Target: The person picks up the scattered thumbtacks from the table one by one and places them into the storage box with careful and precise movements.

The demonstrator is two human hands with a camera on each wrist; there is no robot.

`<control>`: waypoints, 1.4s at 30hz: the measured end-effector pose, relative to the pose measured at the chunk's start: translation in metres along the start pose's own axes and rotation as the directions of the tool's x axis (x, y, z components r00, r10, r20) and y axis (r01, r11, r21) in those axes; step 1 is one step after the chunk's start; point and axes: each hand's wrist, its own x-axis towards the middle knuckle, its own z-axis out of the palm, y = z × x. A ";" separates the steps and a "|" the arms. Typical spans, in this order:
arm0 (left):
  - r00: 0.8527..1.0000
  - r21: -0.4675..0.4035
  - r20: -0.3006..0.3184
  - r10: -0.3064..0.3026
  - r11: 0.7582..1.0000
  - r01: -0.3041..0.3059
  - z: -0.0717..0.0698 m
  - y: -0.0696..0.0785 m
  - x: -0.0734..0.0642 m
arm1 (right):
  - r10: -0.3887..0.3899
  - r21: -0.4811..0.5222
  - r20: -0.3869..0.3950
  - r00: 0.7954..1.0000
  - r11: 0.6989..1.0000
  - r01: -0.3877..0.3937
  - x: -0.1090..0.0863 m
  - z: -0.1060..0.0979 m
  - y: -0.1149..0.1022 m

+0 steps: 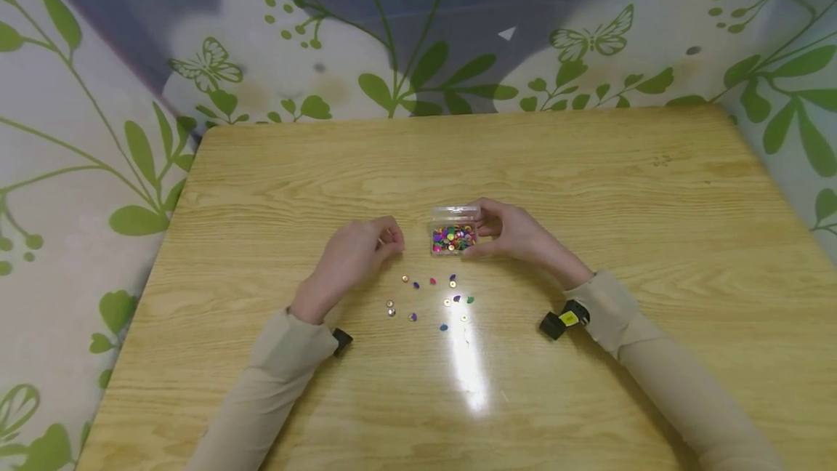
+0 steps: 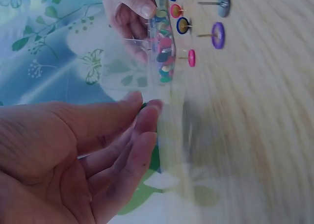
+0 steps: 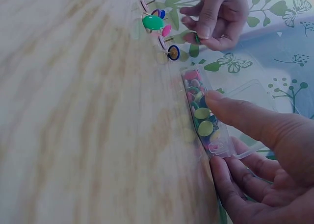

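Note:
My left hand [image 1: 353,251] is above the table, left of a small clear plastic box [image 1: 431,240]. Thumb and forefinger pinch a green thumbtack [image 3: 197,38], mostly covered by the fingertips. The box is full of colourful thumbtacks [image 1: 454,237], and its hinged lid [image 1: 455,213] stands raised at the back. My right hand [image 1: 519,232] grips the box from the right side, thumb at the front and fingers behind. Several loose thumbtacks, among them a green one [image 1: 470,299] and a blue one [image 1: 444,327], lie scattered in front of the box.
The wooden table [image 1: 294,173] meets a wall with a leaf and butterfly pattern [image 1: 431,78] at its back edge. Black wrist devices sit at both cuffs; the right one [image 1: 553,325] is close above the tabletop. Light glares on the wood near the loose tacks.

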 end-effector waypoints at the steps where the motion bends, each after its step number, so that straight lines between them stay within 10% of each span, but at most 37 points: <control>1: 1.000 -0.005 -0.004 0.004 1.000 -0.004 0.000 0.001 0.001 | 0.000 0.000 -0.001 1.000 1.000 0.000 0.000 0.000 0.000; 18: 0.999 0.019 0.005 0.054 0.998 -0.054 0.002 0.036 0.027 | -0.014 0.022 0.002 1.000 1.000 0.014 0.000 0.000 -0.001; 42: 0.991 0.035 -0.124 0.054 0.998 -0.050 0.009 0.036 0.031 | -0.027 0.032 0.004 1.000 0.999 0.027 0.000 0.000 0.003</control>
